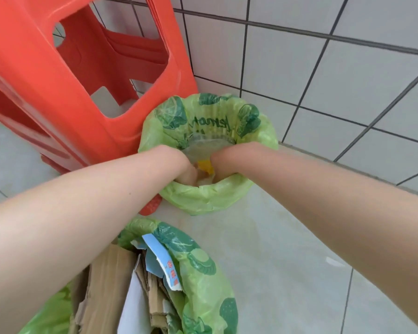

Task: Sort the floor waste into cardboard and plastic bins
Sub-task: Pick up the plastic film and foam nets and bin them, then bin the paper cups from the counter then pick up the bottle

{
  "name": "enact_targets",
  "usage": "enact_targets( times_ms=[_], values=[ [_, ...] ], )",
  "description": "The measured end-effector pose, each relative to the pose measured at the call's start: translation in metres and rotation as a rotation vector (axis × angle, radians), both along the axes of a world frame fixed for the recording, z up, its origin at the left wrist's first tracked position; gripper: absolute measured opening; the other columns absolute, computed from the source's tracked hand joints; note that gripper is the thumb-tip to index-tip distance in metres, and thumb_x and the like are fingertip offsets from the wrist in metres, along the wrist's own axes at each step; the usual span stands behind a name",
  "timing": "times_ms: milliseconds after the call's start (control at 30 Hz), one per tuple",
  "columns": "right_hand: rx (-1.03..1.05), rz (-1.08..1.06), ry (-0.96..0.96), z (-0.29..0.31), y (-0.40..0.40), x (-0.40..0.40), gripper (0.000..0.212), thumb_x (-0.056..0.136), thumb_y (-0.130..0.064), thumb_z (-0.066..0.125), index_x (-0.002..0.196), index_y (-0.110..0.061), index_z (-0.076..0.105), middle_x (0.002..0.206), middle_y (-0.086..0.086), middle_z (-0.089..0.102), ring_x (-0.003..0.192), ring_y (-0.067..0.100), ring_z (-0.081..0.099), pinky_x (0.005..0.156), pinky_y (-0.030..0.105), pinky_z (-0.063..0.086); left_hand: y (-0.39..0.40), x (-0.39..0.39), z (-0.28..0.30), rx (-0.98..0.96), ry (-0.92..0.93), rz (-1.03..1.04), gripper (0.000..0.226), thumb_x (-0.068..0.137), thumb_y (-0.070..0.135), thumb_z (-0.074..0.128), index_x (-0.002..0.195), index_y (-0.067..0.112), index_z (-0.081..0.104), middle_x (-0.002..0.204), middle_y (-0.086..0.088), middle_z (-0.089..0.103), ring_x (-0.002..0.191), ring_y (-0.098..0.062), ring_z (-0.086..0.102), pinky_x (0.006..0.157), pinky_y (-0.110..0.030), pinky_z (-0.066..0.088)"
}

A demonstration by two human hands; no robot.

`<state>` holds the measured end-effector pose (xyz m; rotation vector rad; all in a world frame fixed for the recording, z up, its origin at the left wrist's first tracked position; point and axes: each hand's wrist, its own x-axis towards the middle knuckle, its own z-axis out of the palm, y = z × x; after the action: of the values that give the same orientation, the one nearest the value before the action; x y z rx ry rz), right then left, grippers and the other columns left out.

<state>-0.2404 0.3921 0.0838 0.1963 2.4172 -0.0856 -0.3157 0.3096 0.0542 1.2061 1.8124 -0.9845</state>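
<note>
Red plastic stools (65,80) (stacked) stand against white-tiled wall (323,75), pale floor (287,261).

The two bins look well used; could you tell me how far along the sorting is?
Done: the near bin holds cardboard. In hand: both hands, left and right, reach into the far bin over something yellow; their grip is hidden. Left: a scrap on the floor.

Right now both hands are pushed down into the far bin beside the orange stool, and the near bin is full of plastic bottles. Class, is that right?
Not quite. The head view shows the near bin holds cardboard pieces, not plastic bottles. Both hands, left hand and right hand, are indeed down in the far bin beside the orange stool.
</note>
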Motion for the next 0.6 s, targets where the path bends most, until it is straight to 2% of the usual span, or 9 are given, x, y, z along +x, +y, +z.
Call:
enact_targets(
  times_ms=[100, 200, 267, 300, 367, 433, 500, 600],
  values=[
    [-0.017, -0.003, 0.019, 0.006, 0.001, -0.002, 0.032, 0.094, -0.034, 0.052, 0.115, -0.011, 0.058, 0.080, 0.000, 0.050, 0.077, 0.022, 0.051, 0.070, 0.033, 0.043, -0.005, 0.004, 0.020, 0.123, 0.001, 0.007, 0.060, 0.096, 0.044, 0.042, 0.148, 0.021, 0.025, 0.149, -0.008, 0.036, 0.131, -0.030, 0.041, 0.108, -0.043, 0.034],
    [-0.028, -0.018, 0.075, 0.027, 0.000, 0.007, 0.024, 0.094, -0.025, 0.053, 0.105, -0.006, 0.061, 0.068, 0.001, 0.048, 0.058, 0.018, 0.047, 0.056, 0.030, 0.041, -0.013, 0.009, 0.050, 0.222, -0.005, 0.025, 0.054, 0.096, 0.041, 0.040, 0.144, 0.016, 0.035, 0.140, -0.010, 0.049, 0.120, -0.030, 0.052, 0.101, -0.039, 0.042],
    [-0.062, -0.040, 0.118, 0.048, -0.001, 0.016, 0.020, 0.092, -0.018, 0.053, 0.106, -0.005, 0.060, 0.074, 0.003, 0.053, 0.062, 0.019, 0.051, 0.046, 0.027, 0.037, -0.021, 0.015, 0.073, 0.253, -0.033, 0.100, 0.054, 0.096, 0.034, 0.041, 0.145, 0.013, 0.033, 0.138, -0.012, 0.050, 0.118, -0.030, 0.054, 0.099, -0.037, 0.044],
    [-0.083, -0.058, 0.137, 0.058, -0.002, 0.021, 0.021, 0.092, -0.016, 0.053, 0.109, -0.005, 0.059, 0.082, 0.006, 0.057, 0.069, 0.022, 0.055, 0.046, 0.027, 0.038, -0.025, 0.017, 0.084, 0.283, -0.049, 0.133, 0.054, 0.096, 0.033, 0.042, 0.145, 0.012, 0.034, 0.135, -0.013, 0.053, 0.116, -0.031, 0.055, 0.098, -0.038, 0.046],
    [-0.128, -0.106, 0.177, 0.081, -0.004, 0.031, 0.024, 0.091, -0.015, 0.051, 0.112, -0.004, 0.055, 0.097, 0.010, 0.058, 0.082, 0.025, 0.056, 0.055, 0.030, 0.041, -0.038, 0.022, 0.109, 0.360, -0.074, 0.187, 0.052, 0.094, 0.032, 0.044, 0.141, 0.010, 0.039, 0.130, -0.015, 0.057, 0.112, -0.032, 0.057, 0.095, -0.040, 0.048],
    [-0.169, -0.162, 0.211, 0.106, -0.007, 0.040, 0.025, 0.091, -0.015, 0.049, 0.113, -0.005, 0.050, 0.098, 0.010, 0.052, 0.085, 0.025, 0.049, 0.065, 0.033, 0.039, -0.053, 0.028, 0.136, 0.419, -0.113, 0.280, 0.053, 0.093, 0.029, 0.046, 0.142, 0.012, 0.037, 0.132, -0.016, 0.055, 0.116, -0.033, 0.056, 0.096, -0.042, 0.047],
    [-0.197, -0.210, 0.228, 0.133, -0.012, 0.049, 0.024, 0.091, -0.015, 0.047, 0.113, -0.006, 0.047, 0.094, 0.008, 0.045, 0.088, 0.027, 0.048, 0.068, 0.033, 0.036, -0.068, 0.037, 0.168, 0.476, -0.146, 0.384, 0.055, 0.093, 0.026, 0.046, 0.145, 0.015, 0.033, 0.136, -0.015, 0.052, 0.121, -0.032, 0.053, 0.099, -0.042, 0.046],
    [-0.240, -0.246, 0.206, 0.179, -0.023, 0.062, 0.029, 0.091, -0.019, 0.047, 0.116, -0.005, 0.045, 0.102, 0.013, 0.052, 0.101, 0.034, 0.054, 0.075, 0.036, 0.043, -0.094, 0.052, 0.214, 0.562, -0.195, 0.549, 0.054, 0.092, 0.022, 0.044, 0.145, 0.019, 0.035, 0.137, -0.016, 0.051, 0.122, -0.033, 0.051, 0.100, -0.041, 0.045]
  ],
)
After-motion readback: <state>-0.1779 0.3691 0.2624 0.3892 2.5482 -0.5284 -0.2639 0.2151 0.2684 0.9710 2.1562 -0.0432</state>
